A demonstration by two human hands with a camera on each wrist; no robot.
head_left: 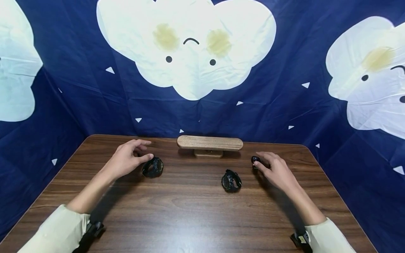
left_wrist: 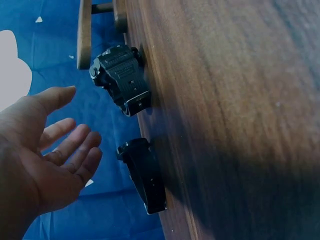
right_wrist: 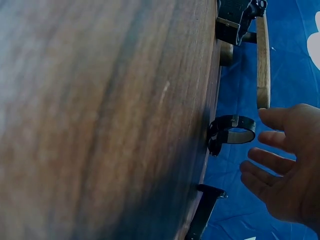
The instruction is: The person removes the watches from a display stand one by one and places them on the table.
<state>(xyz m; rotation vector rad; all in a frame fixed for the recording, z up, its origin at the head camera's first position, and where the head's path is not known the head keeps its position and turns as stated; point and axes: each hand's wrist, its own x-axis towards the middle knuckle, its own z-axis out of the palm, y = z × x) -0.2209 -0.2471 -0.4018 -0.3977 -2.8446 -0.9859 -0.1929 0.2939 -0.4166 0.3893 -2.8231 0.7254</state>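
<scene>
My left hand (head_left: 130, 160) is held over the table with its fingers loosely bent. In the left wrist view it is apart from two black wristwatches. One black watch (head_left: 153, 167) lies by the thumb tip; the other watch (left_wrist: 143, 175) is hidden in the head view. My right hand (head_left: 277, 171) hovers on the other side, fingers relaxed, beside a dark watch (head_left: 255, 161) whose strap forms a loop. Another black item (right_wrist: 206, 210), perhaps a watch, stands beyond it in the right wrist view. Between the hands another black watch (head_left: 231, 181) rests on the table.
A wooden stand (head_left: 209, 143) with a long rounded bar on a small base stands at the table's back edge. Dark blue cloth (head_left: 104, 102) with white clouds surrounds the brown wooden table (head_left: 183, 211) at the back and sides.
</scene>
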